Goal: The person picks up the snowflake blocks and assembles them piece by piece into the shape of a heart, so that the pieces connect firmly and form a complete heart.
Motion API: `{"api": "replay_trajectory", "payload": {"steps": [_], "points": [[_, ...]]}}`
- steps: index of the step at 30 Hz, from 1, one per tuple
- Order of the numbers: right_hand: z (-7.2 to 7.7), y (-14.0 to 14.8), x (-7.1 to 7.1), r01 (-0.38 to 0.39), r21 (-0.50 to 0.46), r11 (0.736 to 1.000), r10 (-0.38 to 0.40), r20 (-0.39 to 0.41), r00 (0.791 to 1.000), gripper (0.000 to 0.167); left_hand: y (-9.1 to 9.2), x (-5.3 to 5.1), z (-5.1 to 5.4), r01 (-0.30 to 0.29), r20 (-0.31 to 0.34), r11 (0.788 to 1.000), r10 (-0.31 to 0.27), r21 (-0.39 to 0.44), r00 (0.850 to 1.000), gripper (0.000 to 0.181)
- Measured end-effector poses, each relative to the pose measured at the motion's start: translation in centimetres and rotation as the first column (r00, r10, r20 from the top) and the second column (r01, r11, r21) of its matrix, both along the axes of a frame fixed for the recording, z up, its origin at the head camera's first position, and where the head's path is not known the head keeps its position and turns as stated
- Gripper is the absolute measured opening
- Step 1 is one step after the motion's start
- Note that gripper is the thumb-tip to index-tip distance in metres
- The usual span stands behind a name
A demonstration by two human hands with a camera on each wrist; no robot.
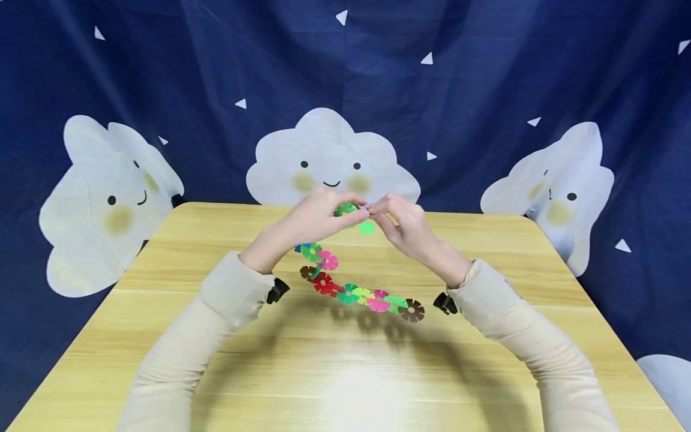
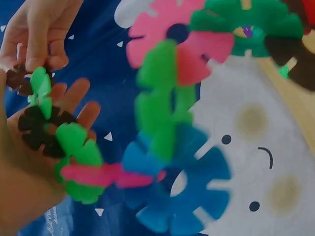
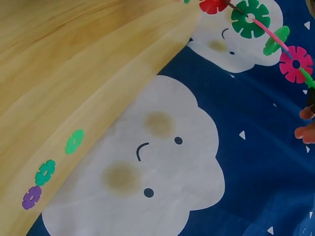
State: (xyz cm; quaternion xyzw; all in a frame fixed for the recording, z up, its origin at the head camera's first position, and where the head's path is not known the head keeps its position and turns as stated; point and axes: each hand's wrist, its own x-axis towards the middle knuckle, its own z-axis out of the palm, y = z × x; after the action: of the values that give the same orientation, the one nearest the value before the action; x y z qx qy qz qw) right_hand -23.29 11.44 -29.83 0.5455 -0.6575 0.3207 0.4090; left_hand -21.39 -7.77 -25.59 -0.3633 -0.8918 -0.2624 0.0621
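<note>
A chain of slotted plastic flower discs (image 1: 379, 300) in many colours hangs from my left hand (image 1: 318, 217) and curves above the table toward the right. In the left wrist view, its upper end, with a dark brown disc (image 2: 37, 132) and green discs (image 2: 83, 164), lies across the left palm, while a blue disc (image 2: 197, 182) hangs beside it. My left thumb and fingers hold this end. At the tip, my right hand (image 1: 406, 227) pinches a small brown disc (image 2: 18, 78) beside a green one. Both hands meet fingertip to fingertip; the exact join is partly hidden.
Loose on the wooden table (image 1: 259, 372) near its far edge lie a light green disc (image 3: 74, 141), a teal disc (image 3: 45, 172) and a purple disc (image 3: 32, 197). Behind the table hangs a dark blue cloth (image 1: 302, 60) with white clouds.
</note>
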Motion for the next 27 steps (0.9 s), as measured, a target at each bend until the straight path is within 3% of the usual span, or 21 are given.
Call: {"api": "replay_trajectory", "payload": {"steps": [6,10,13,16,17,18,19,21,23,24,25,27], "points": [[-0.1,-0.1,-0.1,-0.001,0.005,1.000,0.001,-0.008,1.000,0.012,-0.1,-0.5,0.0,0.093,0.107,0.991,-0.104,0.100,0.989,0.030],[-0.3,-0.2,-0.3,-0.027,-0.016,1.000,0.027,0.017,0.999,0.008,-0.4,-0.6,0.0,0.086,0.173,0.982,-0.115,0.165,0.978,0.029],[-0.8,0.0,-1.2,-0.033,-0.063,0.997,0.038,0.081,0.996,0.026,-0.7,-0.6,0.0,0.062,0.184,0.984,-0.093,0.166,0.979,0.027],[-2.2,1.2,-2.9,0.033,-0.067,0.997,-0.017,0.226,0.974,0.031,-1.1,-0.6,0.1,0.039,0.186,0.989,-0.066,0.146,0.980,0.028],[-2.8,1.7,-3.5,0.075,-0.041,0.996,-0.059,0.305,0.951,0.029,-1.2,-0.6,0.1,0.032,0.187,0.990,-0.057,0.137,0.981,0.028],[-3.5,2.3,-4.2,0.115,0.003,0.993,-0.107,0.392,0.914,0.027,-1.3,-0.6,0.2,0.026,0.187,0.992,-0.050,0.127,0.981,0.028],[-4.3,2.9,-4.9,0.154,0.073,0.985,-0.170,0.478,0.862,0.024,-1.5,-0.6,0.2,0.021,0.191,0.993,-0.043,0.118,0.981,0.029],[-6.0,4.0,-6.2,0.198,0.254,0.947,-0.316,0.609,0.727,0.024,-1.7,-0.6,0.2,0.014,0.197,0.995,-0.033,0.099,0.980,0.029],[-7.8,4.9,-7.3,0.178,0.436,0.882,-0.449,0.664,0.599,0.032,-2.0,-0.6,0.2,0.012,0.212,0.996,-0.030,0.086,0.977,0.030],[-8.7,5.2,-7.8,0.148,0.512,0.846,-0.498,0.661,0.561,0.035,-2.2,-0.6,0.2,0.018,0.219,0.996,-0.036,0.083,0.975,0.031],[-9.7,5.5,-8.2,0.113,0.578,0.808,-0.538,0.646,0.541,0.039,-2.3,-0.6,0.2,0.026,0.228,0.996,-0.044,0.082,0.973,0.032],[-11.2,5.9,-8.7,0.056,0.684,0.727,-0.597,0.589,0.545,0.044,-2.5,-0.5,0.2,0.054,0.247,0.995,-0.074,0.085,0.966,0.034]]}}
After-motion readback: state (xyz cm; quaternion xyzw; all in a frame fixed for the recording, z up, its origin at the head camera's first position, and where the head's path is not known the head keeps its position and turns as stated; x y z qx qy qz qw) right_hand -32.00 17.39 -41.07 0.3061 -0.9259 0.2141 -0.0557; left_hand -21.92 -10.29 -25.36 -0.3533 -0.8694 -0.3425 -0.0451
